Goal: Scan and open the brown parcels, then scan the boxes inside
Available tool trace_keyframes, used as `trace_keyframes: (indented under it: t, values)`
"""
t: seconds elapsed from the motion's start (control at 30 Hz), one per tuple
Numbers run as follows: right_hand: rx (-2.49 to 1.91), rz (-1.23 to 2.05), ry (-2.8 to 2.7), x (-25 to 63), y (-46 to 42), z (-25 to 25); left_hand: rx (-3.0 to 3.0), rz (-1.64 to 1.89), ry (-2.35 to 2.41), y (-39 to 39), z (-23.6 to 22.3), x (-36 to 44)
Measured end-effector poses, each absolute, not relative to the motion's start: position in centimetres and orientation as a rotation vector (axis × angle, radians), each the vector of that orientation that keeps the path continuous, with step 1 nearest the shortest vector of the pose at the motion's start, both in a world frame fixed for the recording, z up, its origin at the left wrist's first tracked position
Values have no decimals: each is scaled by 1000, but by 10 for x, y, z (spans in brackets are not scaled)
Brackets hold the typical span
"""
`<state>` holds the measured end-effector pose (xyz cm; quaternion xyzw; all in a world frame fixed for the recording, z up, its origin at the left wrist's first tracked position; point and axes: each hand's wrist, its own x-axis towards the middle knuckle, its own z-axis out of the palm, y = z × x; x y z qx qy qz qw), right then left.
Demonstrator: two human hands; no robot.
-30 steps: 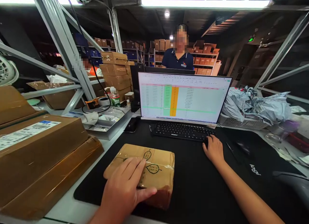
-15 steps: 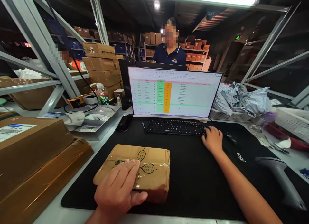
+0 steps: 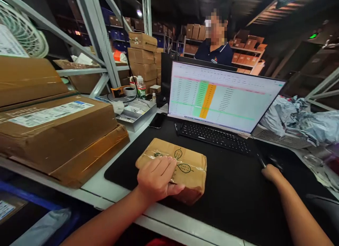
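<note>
My left hand (image 3: 157, 177) lies over a taped brown cardboard box (image 3: 192, 165) with green leaf prints. Its fingers rest on the top and the thumb presses along the front edge. On the right of the black desk mat (image 3: 227, 189), my right hand (image 3: 272, 173) is closed at one end of a thin dark pen-like object (image 3: 260, 159); its exact kind is unclear. A blurred dark thing (image 3: 275, 163) lies just behind that hand. The keyboard (image 3: 214, 137) is to its left, under the monitor (image 3: 225, 97).
Large cartons (image 3: 60, 133) are stacked at my left. A grey tray (image 3: 137, 115) and a black phone (image 3: 157, 121) sit behind the box. Silver plastic bags (image 3: 299, 118) fill a basket at right, near a partly visible scanner (image 3: 325, 207). A person (image 3: 215, 53) stands beyond the monitor.
My right hand has left the keyboard's right end and come back toward me, closing on the thin dark object. My left hand stays on the box. The view has turned and tilted.
</note>
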<state>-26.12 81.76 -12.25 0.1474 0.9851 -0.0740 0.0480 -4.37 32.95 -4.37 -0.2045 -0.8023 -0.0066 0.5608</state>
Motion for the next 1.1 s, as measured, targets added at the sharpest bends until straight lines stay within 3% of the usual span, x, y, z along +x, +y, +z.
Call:
trace_keyframes:
  t: [0.23, 0.37, 0.4, 0.6, 0.73, 1.1]
  values:
    - [436, -416, 3118, -221, 831, -54, -400, -159, -1829, 328, -66, -26]
    - [45, -1287, 3091, -176, 760, 5, -376, -176, -1764, 331, -72, -28]
    - [-107, -1345, 2965, -166, 732, 19, -376, -179, -1764, 331, -72, -29]
    - [-1001, -746, 2518, -134, 560, 78, -367, -253, -1762, 332, -71, -29]
    - [-1399, -471, 2520, -130, 489, 99, -362, -263, -1761, 335, -68, -25]
    - [-1489, 137, 2447, -129, 458, 128, -371, -287, -1732, 332, -67, -26]
